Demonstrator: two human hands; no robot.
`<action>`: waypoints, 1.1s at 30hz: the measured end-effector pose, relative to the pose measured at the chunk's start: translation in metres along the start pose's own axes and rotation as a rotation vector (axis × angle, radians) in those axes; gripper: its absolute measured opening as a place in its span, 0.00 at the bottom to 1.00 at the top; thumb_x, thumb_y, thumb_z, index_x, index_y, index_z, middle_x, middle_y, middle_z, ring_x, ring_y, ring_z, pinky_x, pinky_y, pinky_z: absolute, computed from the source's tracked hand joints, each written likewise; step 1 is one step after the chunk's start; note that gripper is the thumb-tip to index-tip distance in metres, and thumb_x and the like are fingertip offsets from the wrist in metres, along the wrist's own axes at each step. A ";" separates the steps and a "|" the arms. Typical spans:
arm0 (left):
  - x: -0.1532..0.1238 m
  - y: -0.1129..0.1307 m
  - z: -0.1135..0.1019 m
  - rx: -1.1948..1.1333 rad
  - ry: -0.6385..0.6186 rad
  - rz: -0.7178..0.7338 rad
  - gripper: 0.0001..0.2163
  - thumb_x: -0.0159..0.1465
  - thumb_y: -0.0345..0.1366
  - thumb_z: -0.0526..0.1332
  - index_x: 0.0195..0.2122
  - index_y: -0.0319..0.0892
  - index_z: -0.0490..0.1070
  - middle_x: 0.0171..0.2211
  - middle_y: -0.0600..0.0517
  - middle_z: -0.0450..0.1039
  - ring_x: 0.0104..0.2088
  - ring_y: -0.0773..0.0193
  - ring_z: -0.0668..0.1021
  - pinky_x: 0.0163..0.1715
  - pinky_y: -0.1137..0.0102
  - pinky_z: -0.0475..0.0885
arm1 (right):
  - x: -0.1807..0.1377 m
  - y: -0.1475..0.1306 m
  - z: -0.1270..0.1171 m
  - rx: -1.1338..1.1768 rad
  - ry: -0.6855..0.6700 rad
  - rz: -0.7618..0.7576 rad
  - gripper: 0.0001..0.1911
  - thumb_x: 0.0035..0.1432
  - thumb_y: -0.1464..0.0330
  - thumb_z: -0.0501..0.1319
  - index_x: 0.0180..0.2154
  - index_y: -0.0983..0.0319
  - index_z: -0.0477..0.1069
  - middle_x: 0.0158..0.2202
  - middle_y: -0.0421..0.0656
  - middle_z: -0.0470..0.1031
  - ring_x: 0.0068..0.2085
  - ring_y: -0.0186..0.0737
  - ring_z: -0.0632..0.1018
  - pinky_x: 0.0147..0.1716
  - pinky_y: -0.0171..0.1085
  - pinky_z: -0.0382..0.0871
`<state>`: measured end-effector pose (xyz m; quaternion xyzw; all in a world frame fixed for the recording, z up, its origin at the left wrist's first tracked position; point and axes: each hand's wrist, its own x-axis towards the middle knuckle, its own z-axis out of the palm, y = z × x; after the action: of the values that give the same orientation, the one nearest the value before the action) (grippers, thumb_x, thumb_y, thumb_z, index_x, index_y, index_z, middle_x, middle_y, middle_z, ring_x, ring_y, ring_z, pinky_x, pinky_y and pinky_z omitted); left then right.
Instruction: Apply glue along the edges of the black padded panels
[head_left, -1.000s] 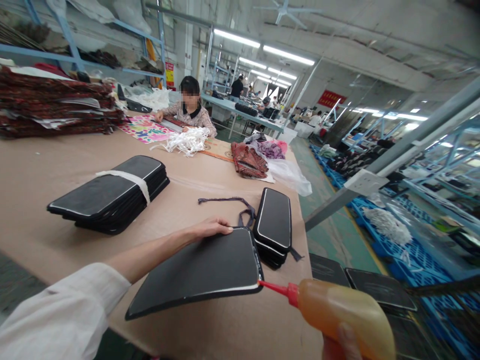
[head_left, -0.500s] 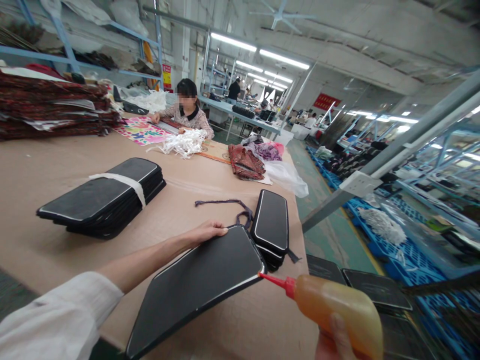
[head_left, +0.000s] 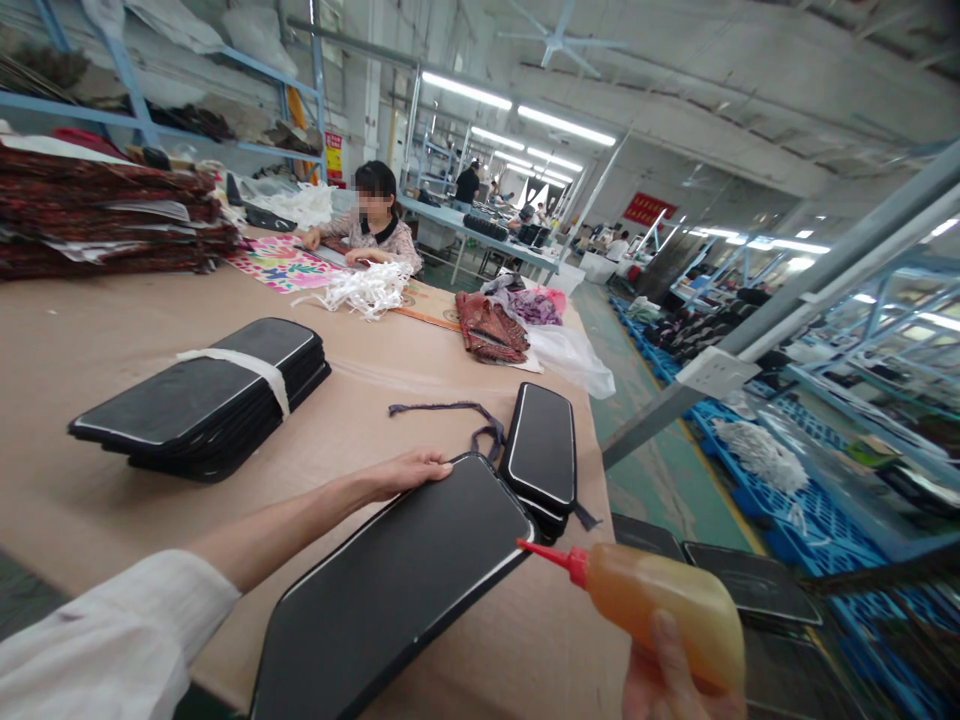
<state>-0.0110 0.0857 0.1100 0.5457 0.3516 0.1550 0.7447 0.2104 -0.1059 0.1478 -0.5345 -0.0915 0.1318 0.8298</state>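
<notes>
Pinching black panel [head_left: 397, 585] by far edge in left hand [head_left: 416, 470], nearly closed; holding it tilted over tan table [head_left: 356, 415], just beside smaller stack [head_left: 541, 440]. Gripping amber bottle [head_left: 652, 600] in right hand [head_left: 664, 680], curled round it, with red nozzle [head_left: 553, 557] at panel's right corner.

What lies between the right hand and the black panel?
The head view shows the bottle, gripped by the right hand, its red nozzle pointing at the edge of the panel.
</notes>
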 end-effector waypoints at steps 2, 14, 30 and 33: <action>0.000 -0.001 -0.001 -0.010 -0.006 -0.001 0.19 0.49 0.49 0.63 0.32 0.39 0.63 0.24 0.56 0.67 0.22 0.70 0.69 0.24 0.74 0.63 | 0.003 0.002 -0.001 -0.003 0.028 -0.018 0.32 0.22 0.67 0.74 0.37 0.60 0.70 0.44 0.41 0.68 0.50 0.46 0.67 0.55 0.54 0.52; 0.000 -0.009 -0.004 -0.094 -0.033 -0.002 0.16 0.52 0.46 0.63 0.33 0.40 0.64 0.25 0.55 0.68 0.22 0.71 0.69 0.23 0.75 0.65 | 0.007 0.003 -0.003 -0.027 -0.012 -0.009 0.34 0.23 0.65 0.75 0.39 0.61 0.70 0.37 0.39 0.67 0.37 0.37 0.68 0.55 0.52 0.52; 0.002 -0.012 -0.003 -0.175 -0.020 -0.069 0.17 0.50 0.46 0.65 0.32 0.41 0.63 0.23 0.57 0.70 0.20 0.72 0.71 0.25 0.75 0.65 | 0.003 0.012 -0.006 -0.039 -0.032 0.050 0.30 0.26 0.67 0.74 0.38 0.61 0.71 0.42 0.40 0.70 0.37 0.32 0.70 0.34 0.27 0.68; 0.003 -0.013 -0.003 -0.191 -0.023 -0.092 0.18 0.48 0.46 0.66 0.31 0.41 0.63 0.22 0.57 0.70 0.19 0.72 0.70 0.24 0.75 0.65 | 0.002 0.012 -0.006 -0.018 -0.050 0.067 0.30 0.26 0.67 0.74 0.37 0.61 0.71 0.40 0.39 0.70 0.37 0.34 0.71 0.33 0.28 0.70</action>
<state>-0.0129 0.0850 0.0969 0.4574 0.3512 0.1472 0.8036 0.2123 -0.1054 0.1343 -0.5411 -0.0952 0.1720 0.8176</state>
